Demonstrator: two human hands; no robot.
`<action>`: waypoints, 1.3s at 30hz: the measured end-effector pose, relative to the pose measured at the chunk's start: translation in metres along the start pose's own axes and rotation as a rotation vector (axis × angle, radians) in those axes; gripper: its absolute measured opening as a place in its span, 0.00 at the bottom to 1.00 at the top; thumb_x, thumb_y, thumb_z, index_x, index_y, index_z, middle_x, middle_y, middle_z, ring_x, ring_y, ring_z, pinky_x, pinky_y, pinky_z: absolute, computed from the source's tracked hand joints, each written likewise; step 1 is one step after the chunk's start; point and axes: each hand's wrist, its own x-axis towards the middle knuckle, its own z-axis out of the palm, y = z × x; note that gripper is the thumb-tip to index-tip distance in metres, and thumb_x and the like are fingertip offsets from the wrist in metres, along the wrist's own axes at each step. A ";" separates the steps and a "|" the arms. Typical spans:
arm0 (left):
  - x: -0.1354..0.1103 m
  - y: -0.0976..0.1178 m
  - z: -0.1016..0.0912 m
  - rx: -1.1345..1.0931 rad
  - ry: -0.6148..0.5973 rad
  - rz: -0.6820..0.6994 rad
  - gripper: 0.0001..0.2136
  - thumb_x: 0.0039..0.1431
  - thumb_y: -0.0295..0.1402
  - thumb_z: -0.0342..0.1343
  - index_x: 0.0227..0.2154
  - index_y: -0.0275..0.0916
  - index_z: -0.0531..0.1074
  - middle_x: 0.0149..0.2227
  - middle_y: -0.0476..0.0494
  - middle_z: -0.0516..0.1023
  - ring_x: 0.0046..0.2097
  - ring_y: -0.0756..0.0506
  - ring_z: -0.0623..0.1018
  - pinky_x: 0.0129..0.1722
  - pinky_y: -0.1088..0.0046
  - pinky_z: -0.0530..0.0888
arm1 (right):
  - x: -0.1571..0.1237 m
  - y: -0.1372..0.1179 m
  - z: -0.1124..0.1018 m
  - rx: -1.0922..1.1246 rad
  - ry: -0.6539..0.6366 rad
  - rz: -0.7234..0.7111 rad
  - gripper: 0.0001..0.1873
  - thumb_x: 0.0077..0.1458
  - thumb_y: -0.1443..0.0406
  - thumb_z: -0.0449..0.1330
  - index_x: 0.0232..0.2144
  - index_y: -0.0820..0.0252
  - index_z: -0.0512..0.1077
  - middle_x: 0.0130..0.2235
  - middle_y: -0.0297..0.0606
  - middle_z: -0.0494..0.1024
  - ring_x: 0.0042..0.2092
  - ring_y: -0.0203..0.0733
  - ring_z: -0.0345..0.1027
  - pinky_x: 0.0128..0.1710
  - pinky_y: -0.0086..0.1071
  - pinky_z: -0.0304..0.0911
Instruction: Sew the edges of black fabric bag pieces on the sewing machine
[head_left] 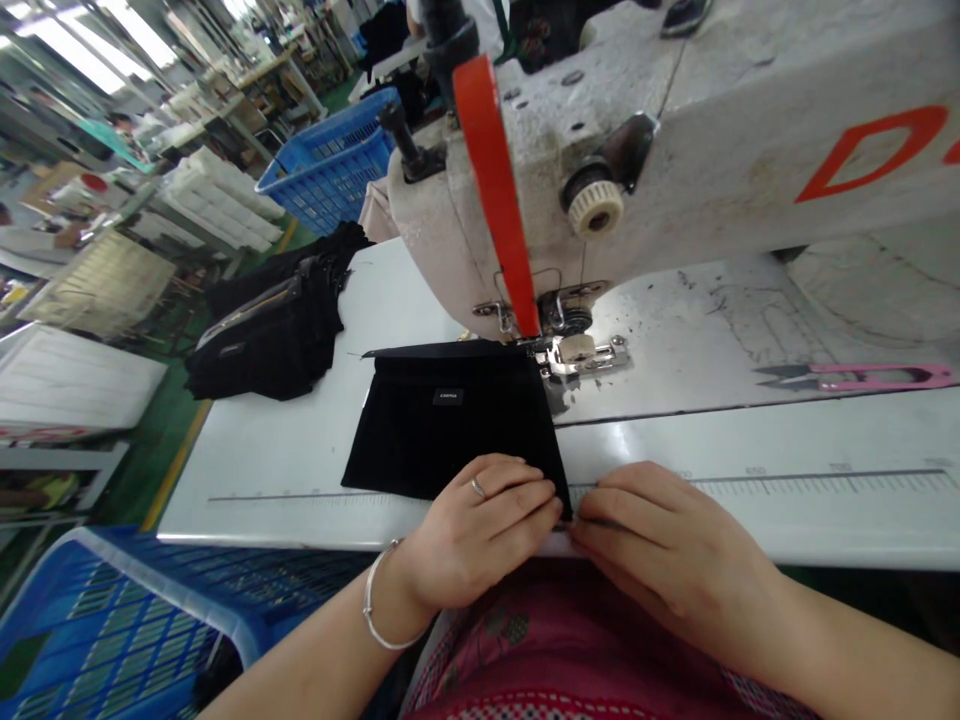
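Observation:
A flat black fabric piece (450, 440) with a small label lies on the white sewing table, its far right corner by the presser foot (562, 355) of the sewing machine (675, 130). My left hand (487, 520), wearing a ring, rests over the near right corner of the fabric, its fingers pressed together on it. Beside it, my right hand (667, 550) has its fingers closed at that same corner, against the fabric's edge. The fingertips of my right hand are partly hidden, so the exact pinch is hard to see.
Pink-handled thread snips (885, 377) lie at the right. A pile of black fabric pieces (277, 320) sits on the table's far left. One blue basket (135, 610) stands below the table at the left, another blue basket (337, 160) behind. A printed ruler (757, 486) runs along the front edge.

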 end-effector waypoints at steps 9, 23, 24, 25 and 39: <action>0.006 -0.003 -0.003 -0.090 0.013 -0.016 0.12 0.64 0.24 0.53 0.49 0.35 0.71 0.47 0.43 0.80 0.53 0.45 0.75 0.56 0.64 0.73 | -0.001 0.000 0.001 0.009 0.060 0.028 0.09 0.60 0.73 0.55 0.40 0.61 0.73 0.46 0.40 0.76 0.47 0.42 0.67 0.48 0.41 0.66; 0.020 -0.029 -0.008 -0.110 0.029 0.013 0.09 0.64 0.23 0.52 0.43 0.34 0.74 0.46 0.43 0.80 0.52 0.47 0.76 0.56 0.67 0.74 | 0.016 0.012 -0.008 -0.093 0.014 -0.009 0.14 0.61 0.69 0.57 0.50 0.60 0.72 0.51 0.40 0.75 0.52 0.46 0.67 0.50 0.44 0.67; 0.022 -0.033 -0.008 -0.107 0.035 0.021 0.08 0.64 0.24 0.52 0.43 0.34 0.74 0.45 0.43 0.80 0.51 0.47 0.77 0.56 0.67 0.74 | 0.018 0.014 -0.009 -0.105 0.015 -0.016 0.14 0.61 0.69 0.57 0.50 0.59 0.72 0.50 0.40 0.76 0.52 0.46 0.67 0.50 0.44 0.67; 0.024 -0.037 -0.008 -0.104 0.041 0.029 0.08 0.64 0.24 0.52 0.43 0.34 0.74 0.45 0.43 0.80 0.51 0.48 0.77 0.55 0.68 0.74 | 0.020 0.016 -0.010 -0.115 0.011 -0.020 0.14 0.61 0.68 0.57 0.50 0.58 0.72 0.50 0.39 0.76 0.51 0.45 0.67 0.50 0.44 0.67; 0.045 -0.091 -0.009 -0.020 0.019 0.039 0.10 0.65 0.25 0.52 0.42 0.40 0.77 0.46 0.44 0.81 0.51 0.48 0.78 0.56 0.67 0.73 | 0.056 0.055 -0.021 -0.248 -0.115 -0.016 0.14 0.62 0.64 0.55 0.49 0.58 0.72 0.49 0.40 0.76 0.49 0.48 0.70 0.48 0.47 0.69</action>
